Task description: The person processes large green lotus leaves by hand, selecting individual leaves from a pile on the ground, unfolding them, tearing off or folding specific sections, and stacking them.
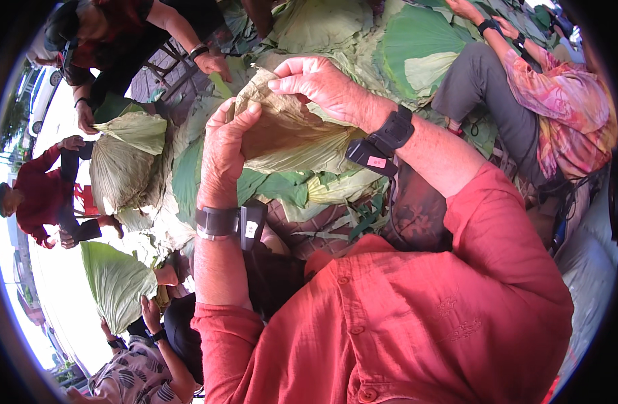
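A large lotus leaf (294,134), brown and withered along its far edge and pale green toward me, spans the space between my hands. My left hand (227,139) pinches its left edge between thumb and fingers. At the leaf's upper edge, my right hand (329,88) grips the crumpled brown rim with thumb and fingertips. The leaf is held up above the pile, its underside partly in shadow. Each of my wrists wears a dark strap with a small black box. Below the leaf lie more green lotus leaves (278,187).
A heap of lotus leaves (319,25) spreads ahead, with a broad green leaf (415,45) at right. Brick paving (309,235) shows near my lap. Co-workers sit around: a person in patterned clothing (556,111) at right, others at left holding leaves (119,285). A metal stool (170,70) stands upper left.
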Demonstrator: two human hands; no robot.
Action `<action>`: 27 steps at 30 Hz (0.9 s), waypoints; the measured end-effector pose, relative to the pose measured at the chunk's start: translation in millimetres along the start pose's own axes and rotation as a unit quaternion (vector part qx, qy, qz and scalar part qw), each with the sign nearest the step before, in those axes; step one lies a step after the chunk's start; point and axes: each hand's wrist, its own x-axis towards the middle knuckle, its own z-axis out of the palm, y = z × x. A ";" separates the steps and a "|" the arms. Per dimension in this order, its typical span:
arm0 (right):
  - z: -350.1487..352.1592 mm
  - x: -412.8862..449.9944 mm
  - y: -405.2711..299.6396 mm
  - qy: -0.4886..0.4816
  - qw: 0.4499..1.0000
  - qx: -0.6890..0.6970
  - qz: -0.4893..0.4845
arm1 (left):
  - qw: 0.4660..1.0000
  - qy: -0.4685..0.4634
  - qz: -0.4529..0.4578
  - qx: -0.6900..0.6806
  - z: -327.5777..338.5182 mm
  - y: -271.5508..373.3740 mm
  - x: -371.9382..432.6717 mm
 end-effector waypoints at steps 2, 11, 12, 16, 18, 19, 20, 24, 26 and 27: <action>-0.9 0.7 -2.4 0.018 0.999 -0.026 -0.005 | 1.000 0.011 0.007 0.007 1.2 -2.5 1.6; -4.8 7.7 0.0 0.052 0.996 -0.066 -0.018 | 0.999 0.040 0.007 0.021 7.1 -3.9 3.1; -5.6 8.1 -0.3 0.054 0.996 -0.065 -0.019 | 0.999 0.033 0.007 0.003 12.6 0.0 0.3; -6.4 9.2 -2.4 0.040 0.997 -0.064 -0.004 | 0.997 0.065 -0.004 -0.050 14.5 2.5 0.5; -7.6 10.2 -1.6 0.044 0.997 -0.061 0.000 | 0.996 0.081 0.003 -0.044 11.5 -1.1 3.8; -9.7 11.6 0.2 0.039 0.998 -0.050 -0.003 | 0.995 0.096 0.011 -0.040 10.3 -2.5 6.0; -12.0 12.9 1.7 0.034 0.999 -0.039 -0.005 | 0.995 0.096 0.008 -0.039 9.3 -2.8 8.7; -22.1 14.6 3.5 -0.037 0.999 -0.036 0.010 | 0.992 0.106 0.013 -0.067 0.7 -2.1 14.1; -28.5 14.4 16.0 -0.074 0.996 -0.048 0.013 | 0.992 0.104 0.011 -0.069 1.2 -1.2 15.0; -29.7 14.2 18.9 -0.112 0.992 -0.061 0.016 | 0.991 0.108 0.000 -0.075 1.0 -1.1 14.9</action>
